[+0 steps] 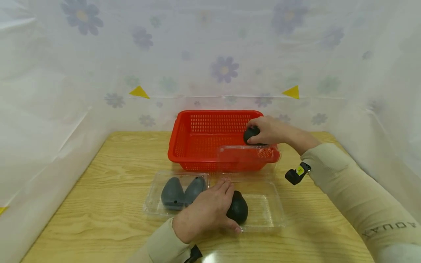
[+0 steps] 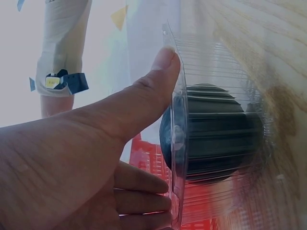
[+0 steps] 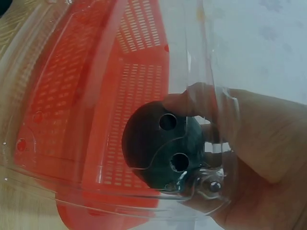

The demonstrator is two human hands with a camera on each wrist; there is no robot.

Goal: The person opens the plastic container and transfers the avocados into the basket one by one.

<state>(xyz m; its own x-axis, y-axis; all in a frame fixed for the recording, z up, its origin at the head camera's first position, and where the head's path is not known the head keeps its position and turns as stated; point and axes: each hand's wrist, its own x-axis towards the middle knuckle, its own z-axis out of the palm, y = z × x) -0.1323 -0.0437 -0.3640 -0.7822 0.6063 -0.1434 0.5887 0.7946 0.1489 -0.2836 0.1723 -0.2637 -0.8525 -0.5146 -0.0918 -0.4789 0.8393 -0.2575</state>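
My right hand (image 1: 268, 130) grips a dark avocado-shaped fruit (image 1: 251, 134) over the right end of the red basket (image 1: 174, 146). Two round holes show in its underside in the right wrist view. On the table, a hinged clear plastic box (image 1: 263, 212) stands with its lid (image 1: 243, 153) raised against the basket's front. One dark avocado (image 1: 238, 208) lies in the box's left part. My left hand (image 1: 207, 206) rests along the box's left rim, fingers straight, thumb at the near corner, beside that avocado.
Left of my left hand, another clear box (image 1: 151, 199) holds two dark avocados (image 1: 172, 191), greyish through the plastic. The wooden table (image 1: 98, 204) ends at a flowered white curtain (image 1: 197, 54) behind the basket, with curtain at both sides too.
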